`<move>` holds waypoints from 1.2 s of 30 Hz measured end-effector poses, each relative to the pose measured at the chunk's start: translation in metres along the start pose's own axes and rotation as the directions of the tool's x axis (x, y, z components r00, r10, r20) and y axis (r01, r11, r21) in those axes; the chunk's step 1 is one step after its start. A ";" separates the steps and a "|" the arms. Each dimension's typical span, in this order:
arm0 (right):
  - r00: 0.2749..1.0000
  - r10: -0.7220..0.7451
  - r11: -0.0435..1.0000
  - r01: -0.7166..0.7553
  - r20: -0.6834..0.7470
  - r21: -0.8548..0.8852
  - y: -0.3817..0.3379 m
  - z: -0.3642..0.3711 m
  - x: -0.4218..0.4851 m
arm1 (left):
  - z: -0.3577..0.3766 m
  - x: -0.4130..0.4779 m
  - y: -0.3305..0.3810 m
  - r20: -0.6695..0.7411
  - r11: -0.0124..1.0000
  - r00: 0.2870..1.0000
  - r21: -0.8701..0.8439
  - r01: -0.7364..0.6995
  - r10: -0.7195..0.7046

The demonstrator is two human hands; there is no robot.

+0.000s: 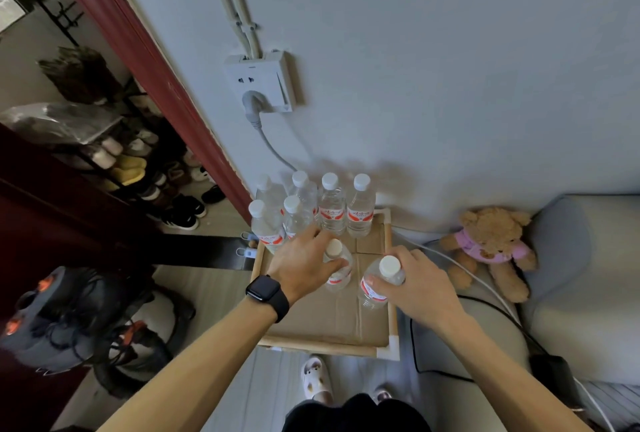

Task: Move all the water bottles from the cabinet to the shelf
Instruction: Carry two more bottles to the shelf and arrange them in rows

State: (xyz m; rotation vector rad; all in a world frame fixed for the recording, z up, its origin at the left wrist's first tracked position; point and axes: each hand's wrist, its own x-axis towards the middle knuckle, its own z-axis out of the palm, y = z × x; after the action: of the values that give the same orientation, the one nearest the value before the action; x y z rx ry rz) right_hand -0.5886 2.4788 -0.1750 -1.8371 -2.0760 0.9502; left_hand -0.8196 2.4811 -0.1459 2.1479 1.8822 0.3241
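Left hand [301, 269]: seen from the back, fingers curled around the shoulder of the left-hand bottle [341, 276] just under its white cap; fingertips mostly hidden behind the bottle.
Smartwatch [267, 296]: dark, strapped on the left wrist.
Right hand [419, 279]: closed around the right-hand bottle [374, 288], thumb across the red-and-white label; remaining fingers concealed behind the bottle.
Left-hand bottle: upright, over the middle of the shelf top [322, 347]; base contact with the cardboard not discernible.
Right-hand bottle: slightly tilted, just beside the right rail of the shelf top; lower end partly blurred, seating not discernible.
Six standing bottles [331, 210]: clear, white-capped, clustered at the back left of the shelf top against the wall; four behind, two in front; rear left ones partly masked by the front pair.
Shelf top: brown cardboard inside a light wooden frame with white corner joints; left rail largely covered by the left forearm.
Wall socket [258, 82]: white, above the bottles, with a grey plug [251, 102] inserted; cord disappearing behind the bottles.
Teddy bear [491, 244]: tan, in a pink top, lying right of the shelf top.
White cable [467, 269]: running past the bear, cut off at the lower right edge.
Shoe rack [131, 161]: dim, left of the red door frame; contents hard to make out.
Slipper [315, 379]: white, below the frame, on the floor.
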 end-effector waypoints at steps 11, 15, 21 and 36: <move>0.994 -0.102 0.994 0.103 -0.046 0.021 -0.021 -0.015 0.039 | -0.030 0.055 -0.006 0.075 0.903 0.972 0.359 -0.235 0.223; 0.988 -0.154 0.986 0.155 -0.021 0.065 -0.033 -0.017 0.055 | -0.031 0.065 -0.008 0.072 0.907 0.974 0.356 -0.227 0.216; 0.986 -0.161 0.985 0.163 -0.041 0.064 -0.043 -0.016 0.072 | -0.035 0.076 -0.012 0.098 0.924 0.977 0.319 -0.210 0.188; 0.994 -0.005 0.999 0.000 -0.107 -0.053 -0.039 -0.005 0.083 | -0.031 0.075 -0.026 0.089 0.980 0.993 0.175 -0.093 0.078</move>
State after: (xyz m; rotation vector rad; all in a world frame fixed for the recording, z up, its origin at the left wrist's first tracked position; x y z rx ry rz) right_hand -0.6342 2.5586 -0.1690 -1.8672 -2.0571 0.7849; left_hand -0.8441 2.5602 -0.1265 2.3244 1.8403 0.0837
